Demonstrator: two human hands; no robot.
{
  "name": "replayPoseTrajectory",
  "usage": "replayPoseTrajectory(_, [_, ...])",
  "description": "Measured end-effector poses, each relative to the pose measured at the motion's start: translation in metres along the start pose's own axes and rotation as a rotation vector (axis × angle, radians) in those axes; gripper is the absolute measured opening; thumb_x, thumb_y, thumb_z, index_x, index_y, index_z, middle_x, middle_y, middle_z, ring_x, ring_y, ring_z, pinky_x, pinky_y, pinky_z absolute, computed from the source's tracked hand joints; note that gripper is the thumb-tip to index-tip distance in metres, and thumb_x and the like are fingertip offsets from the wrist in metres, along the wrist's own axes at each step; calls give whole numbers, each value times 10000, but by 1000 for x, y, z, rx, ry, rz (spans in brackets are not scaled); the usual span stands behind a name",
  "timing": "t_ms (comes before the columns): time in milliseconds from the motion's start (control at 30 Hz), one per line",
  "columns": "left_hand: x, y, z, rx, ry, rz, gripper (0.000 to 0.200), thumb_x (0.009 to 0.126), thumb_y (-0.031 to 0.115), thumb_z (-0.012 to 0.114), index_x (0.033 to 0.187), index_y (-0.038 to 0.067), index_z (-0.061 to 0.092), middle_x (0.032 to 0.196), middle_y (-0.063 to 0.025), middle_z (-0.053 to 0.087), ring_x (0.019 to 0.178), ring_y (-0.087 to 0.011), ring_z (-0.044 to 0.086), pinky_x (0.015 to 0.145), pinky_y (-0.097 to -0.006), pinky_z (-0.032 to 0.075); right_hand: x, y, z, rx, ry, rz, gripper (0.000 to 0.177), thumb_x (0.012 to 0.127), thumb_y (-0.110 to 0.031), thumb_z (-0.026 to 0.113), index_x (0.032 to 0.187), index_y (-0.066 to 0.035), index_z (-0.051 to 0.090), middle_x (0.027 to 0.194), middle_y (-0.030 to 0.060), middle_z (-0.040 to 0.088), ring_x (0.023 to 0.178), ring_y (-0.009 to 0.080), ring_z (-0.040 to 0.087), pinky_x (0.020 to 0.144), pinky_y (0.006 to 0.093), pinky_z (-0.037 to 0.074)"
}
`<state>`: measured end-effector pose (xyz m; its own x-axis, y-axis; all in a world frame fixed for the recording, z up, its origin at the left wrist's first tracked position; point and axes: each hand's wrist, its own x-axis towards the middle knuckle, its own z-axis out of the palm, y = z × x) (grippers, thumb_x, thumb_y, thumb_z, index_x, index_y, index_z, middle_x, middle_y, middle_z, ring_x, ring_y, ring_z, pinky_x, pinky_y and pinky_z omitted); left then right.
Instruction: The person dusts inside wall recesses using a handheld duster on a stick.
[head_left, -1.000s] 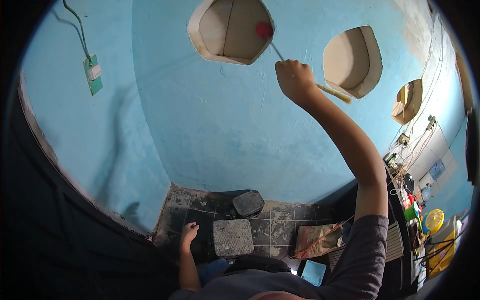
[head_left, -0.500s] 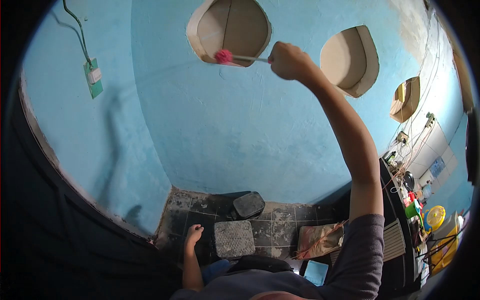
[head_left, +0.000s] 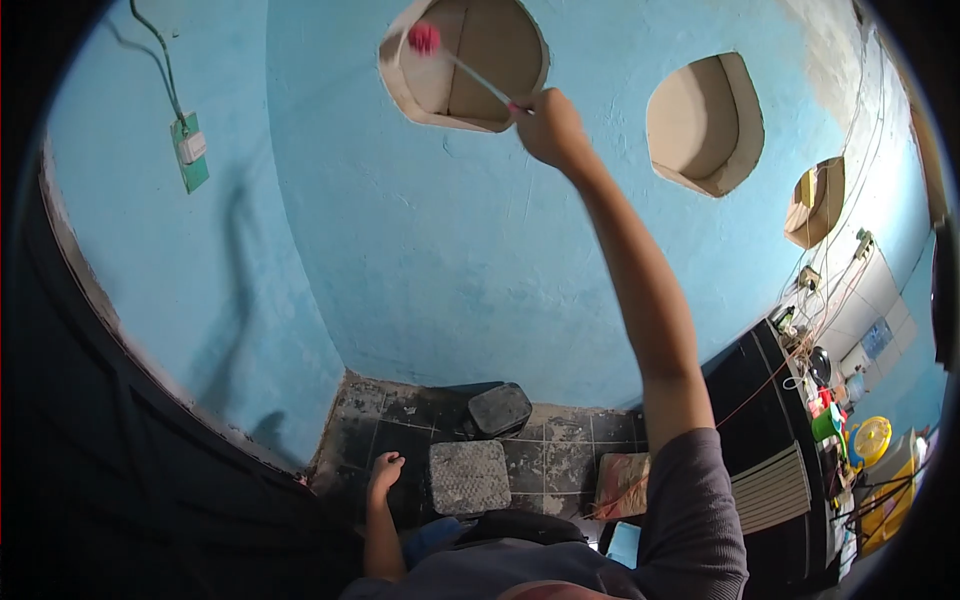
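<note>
My right hand (head_left: 550, 128), raised high on an outstretched arm, is closed round the pink end of a long-handled brush (head_left: 480, 78). Its thin white stick slants up and left to a round pink head, slightly blurred, which appears in front of the left wall niche (head_left: 470, 75). Whether the head touches the niche cannot be told. Low at my left side, my left hand (head_left: 386, 473) is held with its fingers curled in, over the dark tiled floor. Anything inside those fingers is too small to make out.
A blue wall (head_left: 500, 270) rises ahead, with two more niches to the right. On the floor stand a speckled block (head_left: 469, 478) and a dark container (head_left: 498, 410). A black cabinet (head_left: 760, 430) and cluttered household items (head_left: 845, 430) line the right.
My right hand has moved left, and the brush head has swung up and left from the niche's lower edge to its upper left. The left hand has barely moved.
</note>
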<state>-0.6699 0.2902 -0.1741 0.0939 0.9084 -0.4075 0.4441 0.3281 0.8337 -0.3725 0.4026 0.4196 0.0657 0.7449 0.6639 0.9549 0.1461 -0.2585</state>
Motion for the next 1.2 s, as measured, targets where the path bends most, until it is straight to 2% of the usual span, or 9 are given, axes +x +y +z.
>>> replayPoseTrajectory(67, [-3,9,1,23,-21,0,354,751,180,593,1047,-11,555,1042,-160,576,978,-244,549,815,-305,421,12,-2,37,141,197,99,197,738,-114,521,811,62,570,834,254,582,836,395,559,697,427,460])
replayPoseTrajectory(167, [10,-3,5,-11,-35,12,353,755,180,594,1050,-10,555,1044,-152,577,973,-238,551,813,-297,421,-8,-19,57,-12,-201,106,217,748,-101,475,898,32,559,962,253,559,909,386,545,775,434,439])
replayPoseTrajectory(400, [2,-13,-10,-103,27,-103,353,769,173,591,1059,-24,544,1056,-133,573,990,-209,536,833,-285,402,-19,-29,-14,-191,-94,-70,151,707,-69,480,773,11,590,778,234,584,792,382,569,669,447,458])
replayPoseTrajectory(500, [11,-15,-8,-94,-13,-67,349,775,170,587,1064,-21,543,1061,-127,571,992,-196,531,840,-283,397,-11,-17,26,-98,0,-110,132,715,-61,481,730,23,581,737,253,571,774,388,565,652,447,454])
replayPoseTrajectory(600, [16,-8,-2,-136,-33,-12,344,775,166,588,1065,-16,545,1058,-125,572,985,-193,533,841,-282,397,-36,-3,28,-266,-135,-113,158,707,-22,464,795,17,590,841,204,602,791,343,596,681,400,477])
replayPoseTrajectory(833, [31,-2,-3,-124,-63,4,339,785,160,583,1078,-5,541,1072,-116,566,994,-196,529,840,-279,399,-47,17,-34,-436,-84,41,147,727,-36,454,768,-3,592,810,191,606,763,325,602,661,398,480])
replayPoseTrajectory(1000, [24,15,-4,-149,-70,-42,343,786,172,583,1080,1,543,1068,-112,568,996,-196,529,846,-277,396,-89,10,-18,-303,-235,-41,158,729,-39,464,800,28,588,850,227,586,794,354,585,673,425,472])
replayPoseTrajectory(1133, [28,12,-1,-68,-90,-76,344,786,182,586,1073,-3,545,1077,-110,562,1011,-183,518,851,-275,392,-88,14,-38,-140,-49,-62,126,720,-21,468,751,24,582,779,202,594,745,344,588,628,430,464])
replayPoseTrajectory(1200, [44,-9,2,-103,-54,86,317,760,242,627,1027,75,589,862,-9,582,707,-102,524,528,-241,405,-80,19,-45,-83,45,-64,113,712,-10,471,727,22,578,757,190,596,726,339,589,608,429,462])
